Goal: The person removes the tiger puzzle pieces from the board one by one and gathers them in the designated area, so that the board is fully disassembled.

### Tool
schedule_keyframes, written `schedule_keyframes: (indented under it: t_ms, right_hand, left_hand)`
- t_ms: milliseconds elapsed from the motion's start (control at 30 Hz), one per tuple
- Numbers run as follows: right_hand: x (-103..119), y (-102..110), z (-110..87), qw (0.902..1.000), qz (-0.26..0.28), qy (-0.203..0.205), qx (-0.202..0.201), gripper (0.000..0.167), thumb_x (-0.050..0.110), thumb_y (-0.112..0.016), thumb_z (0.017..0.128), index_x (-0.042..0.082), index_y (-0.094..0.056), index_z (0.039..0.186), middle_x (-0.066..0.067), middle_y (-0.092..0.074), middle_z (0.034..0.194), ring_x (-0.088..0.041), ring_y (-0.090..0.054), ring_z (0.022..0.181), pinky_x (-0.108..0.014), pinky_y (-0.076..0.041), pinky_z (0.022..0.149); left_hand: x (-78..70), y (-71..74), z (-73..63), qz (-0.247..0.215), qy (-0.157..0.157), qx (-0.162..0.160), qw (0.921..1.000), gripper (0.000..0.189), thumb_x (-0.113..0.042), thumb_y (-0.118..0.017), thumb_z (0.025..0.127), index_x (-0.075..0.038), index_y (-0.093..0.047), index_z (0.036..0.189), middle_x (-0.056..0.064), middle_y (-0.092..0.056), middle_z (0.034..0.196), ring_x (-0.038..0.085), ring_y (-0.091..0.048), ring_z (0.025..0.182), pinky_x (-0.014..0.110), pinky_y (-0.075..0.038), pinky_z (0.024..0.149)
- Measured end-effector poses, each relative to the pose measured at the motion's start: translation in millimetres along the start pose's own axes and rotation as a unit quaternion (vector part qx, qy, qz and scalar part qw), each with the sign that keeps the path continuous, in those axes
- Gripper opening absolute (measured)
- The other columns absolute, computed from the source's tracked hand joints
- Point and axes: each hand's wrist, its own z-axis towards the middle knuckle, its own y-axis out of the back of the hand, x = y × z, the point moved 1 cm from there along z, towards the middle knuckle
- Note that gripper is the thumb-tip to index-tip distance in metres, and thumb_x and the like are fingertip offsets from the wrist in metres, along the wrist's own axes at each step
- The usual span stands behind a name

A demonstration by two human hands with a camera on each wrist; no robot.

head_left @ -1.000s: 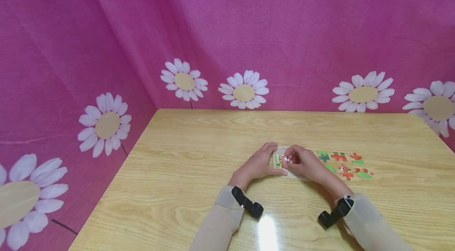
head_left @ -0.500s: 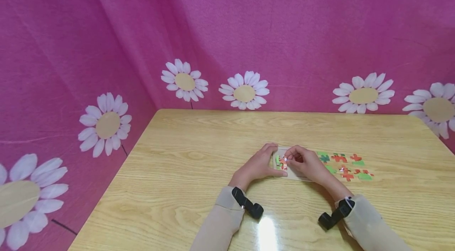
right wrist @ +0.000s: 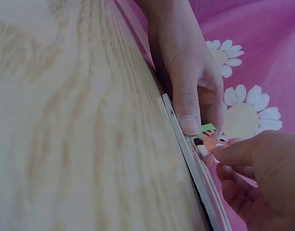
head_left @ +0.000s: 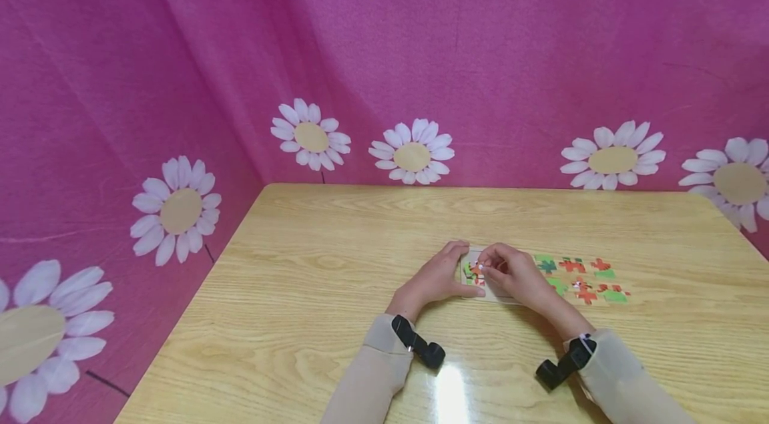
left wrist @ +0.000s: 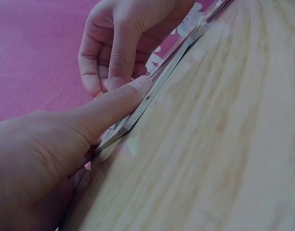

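Note:
A flat puzzle board (head_left: 497,296) lies on the table, its left end gripped by my left hand (head_left: 435,277). The left thumb rests along the near edge while the other fingers reach round to the far edge. Over the board, my right hand (head_left: 513,272) pinches an orange puzzle piece (right wrist: 213,143) between thumb and index finger. In the right wrist view this piece is tilted above the board beside the left thumb. Green and red-orange patches show around it on the board's left part; the fingers partly hide them.
Right of the board, several loose puzzle pieces (head_left: 585,295) in orange, red and green lie in two rows on the wooden table (head_left: 336,250). A pink curtain (head_left: 510,63) with white daisies hangs behind and to the left.
The right hand's fingertips have shifted slightly left with the orange piece, which now sits closer to the board's left end. The left hand keeps its place.

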Motion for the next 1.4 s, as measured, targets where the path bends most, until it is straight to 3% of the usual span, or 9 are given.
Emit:
schedule_keyframes:
  t_ms: [367, 700, 933, 1000, 1267, 1400]
  right_hand:
    - [-9, 4, -2.7, 0.9972, 0.044, -0.058, 0.019, 0.013, -0.002, -0.068, 0.087, 0.003, -0.066, 0.099, -0.009, -0.067, 0.087, 0.0, -0.055, 0.075, -0.016, -0.05, 0.066]
    - [-10, 16, -8.7, 0.9868, 0.111, -0.105, 0.055, 0.017, 0.006, -0.065, 0.091, 0.001, -0.065, 0.107, -0.013, -0.067, 0.098, -0.002, -0.059, 0.083, -0.015, -0.053, 0.073]
    - [-13, 24, -14.7, 0.9837, 0.113, -0.125, 0.062, 0.018, 0.008, -0.063, 0.094, 0.001, -0.063, 0.111, -0.015, -0.067, 0.102, -0.001, -0.056, 0.08, -0.018, -0.048, 0.061]
    - [-13, 25, -16.0, 0.9833, 0.115, -0.127, 0.062, 0.018, 0.008, -0.063, 0.094, 0.001, -0.063, 0.111, -0.016, -0.067, 0.102, -0.001, -0.056, 0.079, -0.018, -0.047, 0.059]
    - [-11, 29, -21.2, 0.9875, 0.114, -0.096, 0.051, 0.015, 0.006, -0.063, 0.094, 0.0, -0.064, 0.107, -0.013, -0.066, 0.096, 0.002, -0.058, 0.083, -0.015, -0.052, 0.071]
    - [-9, 31, -24.5, 0.9862, 0.12, -0.101, 0.053, 0.015, 0.006, -0.064, 0.093, -0.001, -0.063, 0.107, -0.014, -0.066, 0.098, 0.003, -0.057, 0.081, -0.017, -0.051, 0.066]
  left_hand:
    - [-1.6, 0.0, 0.5, 0.005, -0.003, -0.004, 1.0, 0.09, -0.047, -0.079, 0.078, -0.009, -0.038, 0.149, 0.001, -0.037, 0.156, 0.017, -0.04, 0.143, 0.028, -0.034, 0.119]
    - [-1.6, 1.3, -0.5, -0.005, 0.01, -0.002, 0.9999, 0.092, -0.049, -0.08, 0.077, -0.012, -0.037, 0.15, -0.001, -0.035, 0.158, 0.017, -0.039, 0.144, 0.03, -0.033, 0.119]
    - [0.3, 0.6, -1.0, -0.004, 0.006, -0.004, 1.0, 0.092, -0.049, -0.08, 0.077, -0.011, -0.038, 0.149, 0.0, -0.035, 0.157, 0.017, -0.039, 0.144, 0.029, -0.033, 0.12]
    - [0.7, 0.3, -1.1, -0.002, 0.003, -0.005, 1.0, 0.092, -0.049, -0.08, 0.077, -0.011, -0.038, 0.149, 0.0, -0.035, 0.157, 0.018, -0.039, 0.144, 0.029, -0.033, 0.12]
    - [1.4, 0.0, -1.1, -0.005, -0.005, -0.006, 1.0, 0.091, -0.05, -0.079, 0.077, -0.01, -0.039, 0.148, 0.0, -0.037, 0.156, 0.016, -0.04, 0.142, 0.027, -0.033, 0.119]
    - [1.6, 1.1, -1.4, 0.001, -0.006, -0.007, 1.0, 0.091, -0.05, -0.079, 0.077, -0.009, -0.039, 0.148, 0.0, -0.038, 0.155, 0.016, -0.04, 0.142, 0.026, -0.032, 0.12]
